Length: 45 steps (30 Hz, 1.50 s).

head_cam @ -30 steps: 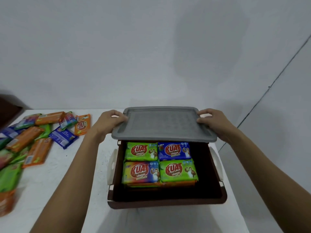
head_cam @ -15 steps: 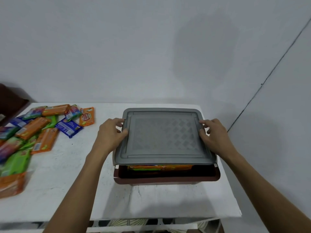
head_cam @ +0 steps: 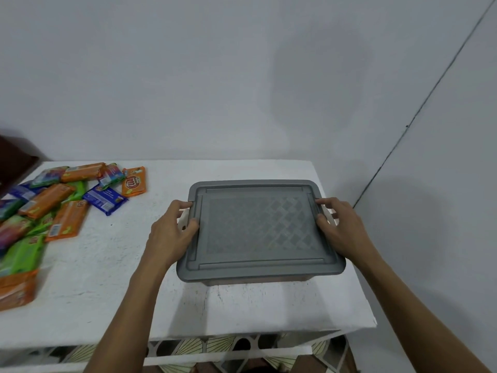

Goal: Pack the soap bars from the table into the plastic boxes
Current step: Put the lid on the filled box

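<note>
the plastic box [head_cam: 255,280] sits on the right half of the table [head_cam: 107,278] with its grey lid [head_cam: 258,227] lying flat over it, so we see only a thin brown strip of the box under the lid's near edge; whatever is inside is hidden from us. our left hand [head_cam: 172,230] curls around the white left clip [head_cam: 184,220] at the lid's side, thumb lying on the rim. our right hand [head_cam: 341,227] grips the white right clip [head_cam: 328,215] the same way, forefinger up at the far rim and thumb on the lid. the loose soap bars [head_cam: 53,200], in orange, green and blue wrappers, lie heaped on the table's left part, well apart from the box. a dark brown thing [head_cam: 13,162] pokes in at the left edge, and we glimpse patterned floor [head_cam: 215,345] beneath the table's front
</note>
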Motion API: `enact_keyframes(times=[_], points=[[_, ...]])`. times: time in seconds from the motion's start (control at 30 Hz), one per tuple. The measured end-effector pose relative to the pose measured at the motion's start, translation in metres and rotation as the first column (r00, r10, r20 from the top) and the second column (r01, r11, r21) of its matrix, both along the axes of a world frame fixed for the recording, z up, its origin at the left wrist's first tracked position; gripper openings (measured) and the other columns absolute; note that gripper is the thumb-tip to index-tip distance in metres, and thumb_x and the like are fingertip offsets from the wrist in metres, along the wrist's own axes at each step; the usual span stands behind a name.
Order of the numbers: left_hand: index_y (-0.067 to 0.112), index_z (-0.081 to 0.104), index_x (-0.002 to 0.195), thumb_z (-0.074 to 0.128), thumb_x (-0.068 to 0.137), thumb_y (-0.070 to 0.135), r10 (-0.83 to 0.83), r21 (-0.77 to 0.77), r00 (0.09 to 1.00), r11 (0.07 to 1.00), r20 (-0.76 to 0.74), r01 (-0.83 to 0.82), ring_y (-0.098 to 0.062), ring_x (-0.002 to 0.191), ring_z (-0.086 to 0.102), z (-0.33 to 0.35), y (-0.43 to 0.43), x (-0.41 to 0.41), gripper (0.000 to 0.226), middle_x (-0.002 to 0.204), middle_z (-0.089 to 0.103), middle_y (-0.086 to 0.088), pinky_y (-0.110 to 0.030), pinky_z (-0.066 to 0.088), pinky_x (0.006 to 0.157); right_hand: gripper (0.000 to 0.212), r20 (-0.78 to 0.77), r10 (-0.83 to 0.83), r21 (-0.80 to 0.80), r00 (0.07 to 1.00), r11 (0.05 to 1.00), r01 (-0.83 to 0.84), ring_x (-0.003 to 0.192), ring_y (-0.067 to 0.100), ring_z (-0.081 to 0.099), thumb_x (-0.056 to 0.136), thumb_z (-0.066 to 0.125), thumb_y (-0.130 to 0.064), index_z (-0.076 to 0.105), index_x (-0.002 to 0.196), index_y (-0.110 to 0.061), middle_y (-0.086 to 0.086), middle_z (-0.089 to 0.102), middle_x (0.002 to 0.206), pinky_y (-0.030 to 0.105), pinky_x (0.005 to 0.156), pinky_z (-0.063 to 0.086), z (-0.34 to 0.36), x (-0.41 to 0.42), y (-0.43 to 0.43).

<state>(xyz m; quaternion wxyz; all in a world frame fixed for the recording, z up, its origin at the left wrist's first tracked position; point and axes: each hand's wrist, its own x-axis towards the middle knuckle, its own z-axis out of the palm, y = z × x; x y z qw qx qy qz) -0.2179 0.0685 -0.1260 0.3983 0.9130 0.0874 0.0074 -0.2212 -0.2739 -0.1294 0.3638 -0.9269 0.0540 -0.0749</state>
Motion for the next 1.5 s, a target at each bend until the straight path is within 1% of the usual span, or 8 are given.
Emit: enact_keyframes(times=[0.17,0.27,0.37,0.57,0.67,0.97,1.2,1.5], points=[[0.036,0.040,0.134,0.052,0.095,0.041,0.012,-0.043,0.999,0.999,-0.029,-0.013,-0.032,0.111,0.057,0.002,-0.001,-0.006,0.042,0.134,0.054,-0.012,-0.046,0.050,0.087,0.045,-0.114,-0.040,0.296,0.993,0.952,0.073,0.098,0.017,0.061,0.094,0.056,-0.035,0.040,0.135,-0.035,0.000,0.058,0.114,0.039,0.085,0.053,-0.001,-0.005,0.003],[0.032,0.036,0.140,0.055,0.093,0.043,0.074,-0.051,0.997,0.996,-0.034,-0.076,-0.034,0.115,0.056,0.002,-0.003,-0.008,0.052,0.135,0.054,-0.013,-0.049,0.048,0.092,0.050,-0.169,-0.081,0.406,0.982,0.903,0.144,0.087,0.004,0.062,0.094,0.058,-0.034,0.042,0.139,-0.018,-0.004,0.061,0.101,0.026,0.073,0.050,-0.004,-0.009,0.005],[0.017,0.038,0.142,0.060,0.090,0.041,0.179,-0.068,0.983,0.981,-0.044,-0.182,-0.035,0.117,0.056,0.003,-0.009,-0.011,0.061,0.136,0.053,-0.015,-0.049,0.046,0.095,0.037,-0.124,-0.095,0.354,0.988,0.926,0.133,0.083,0.002,0.062,0.094,0.059,-0.030,0.054,0.125,-0.011,-0.007,0.064,0.097,0.020,0.066,0.048,-0.003,-0.010,0.005],[0.013,0.053,0.119,0.063,0.090,0.037,0.242,-0.081,0.969,0.968,0.048,-0.238,-0.022,0.093,0.057,0.001,-0.015,-0.016,0.039,0.122,0.061,-0.010,-0.039,0.047,0.079,0.031,-0.025,-0.120,0.243,0.993,0.962,0.122,0.084,0.014,0.062,0.092,0.062,-0.028,0.058,0.120,-0.016,0.003,0.065,0.105,0.022,0.067,0.047,-0.003,-0.009,0.006],[0.019,0.053,0.110,0.059,0.091,0.039,0.145,0.099,0.976,0.982,0.160,-0.162,-0.017,0.082,0.056,-0.001,-0.014,-0.016,0.028,0.115,0.063,-0.007,-0.032,0.043,0.071,0.033,0.022,-0.124,0.157,0.992,0.980,0.119,0.075,0.008,0.058,0.093,0.061,-0.028,0.059,0.124,-0.017,0.002,0.062,0.103,0.014,0.061,0.041,-0.002,-0.011,0.007],[0.017,0.052,0.117,0.055,0.092,0.041,0.051,0.213,0.983,0.973,0.177,-0.088,-0.018,0.083,0.051,0.004,-0.025,-0.021,0.034,0.110,0.063,-0.013,-0.029,0.039,0.072,0.042,0.097,-0.069,0.017,0.993,0.998,0.067,0.068,0.009,0.053,0.090,0.062,-0.024,0.060,0.131,-0.017,0.002,0.061,0.095,0.016,0.067,0.039,0.001,-0.015,0.012],[0.016,0.044,0.133,0.054,0.090,0.049,0.045,0.241,0.988,0.967,0.147,-0.080,-0.030,0.111,0.060,-0.001,-0.035,-0.026,0.056,0.132,0.057,-0.010,-0.040,0.049,0.089,0.059,0.023,-0.029,-0.263,0.999,0.964,0.034,0.083,0.018,0.048,0.096,0.051,-0.034,0.033,0.149,-0.018,0.009,0.052,0.111,0.027,0.076,0.039,-0.002,-0.020,0.026],[0.015,0.048,0.135,0.055,0.090,0.051,0.084,0.213,0.980,0.969,0.180,-0.122,-0.029,0.103,0.064,0.008,-0.041,0.009,0.058,0.121,0.065,-0.010,-0.037,0.050,0.087,0.058,0.054,-0.050,-0.282,0.997,0.957,0.063,0.082,0.018,0.048,0.094,0.054,-0.037,0.040,0.146,-0.015,0.014,0.059,0.108,0.034,0.079,0.047,0.001,0.016,0.023]])
